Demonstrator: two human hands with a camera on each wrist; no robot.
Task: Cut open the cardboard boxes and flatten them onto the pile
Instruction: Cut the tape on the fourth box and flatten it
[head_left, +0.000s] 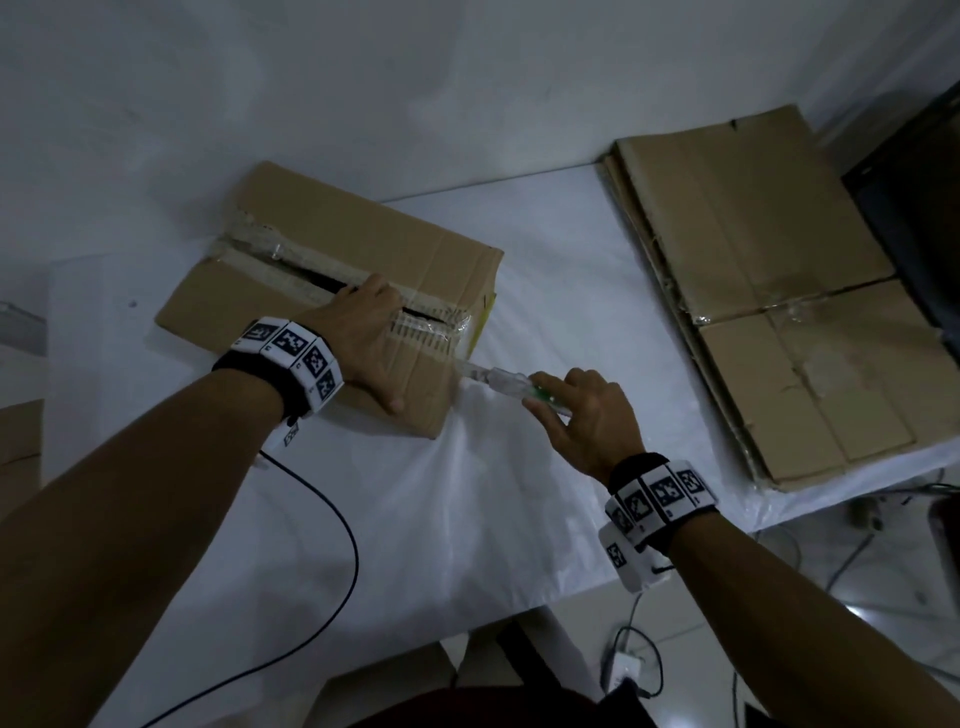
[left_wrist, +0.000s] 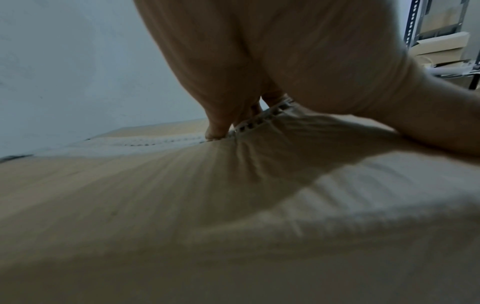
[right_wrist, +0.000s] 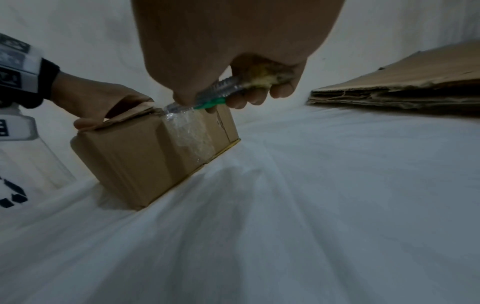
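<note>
A brown cardboard box (head_left: 311, 249) lies on the white-covered table (head_left: 519, 519), its taped top seam slit open along most of its length. My left hand (head_left: 363, 338) lies flat on the box top and presses it down, fingertips (left_wrist: 217, 131) at the seam. My right hand (head_left: 550, 400) grips a utility knife (head_left: 511, 387) with a clear and green handle. The blade tip meets the clear tape at the box's near right top edge (right_wrist: 171, 109). A pile of flattened cardboard (head_left: 769, 322) lies at the right of the table, apart from the box.
A black cable (head_left: 332, 519) runs across the table under my left forearm. A dark object (head_left: 914, 208) stands beyond the pile. More cardboard (head_left: 18, 447) shows at the left edge. Cables and a white adapter (head_left: 623, 670) lie on the floor past the table's near edge.
</note>
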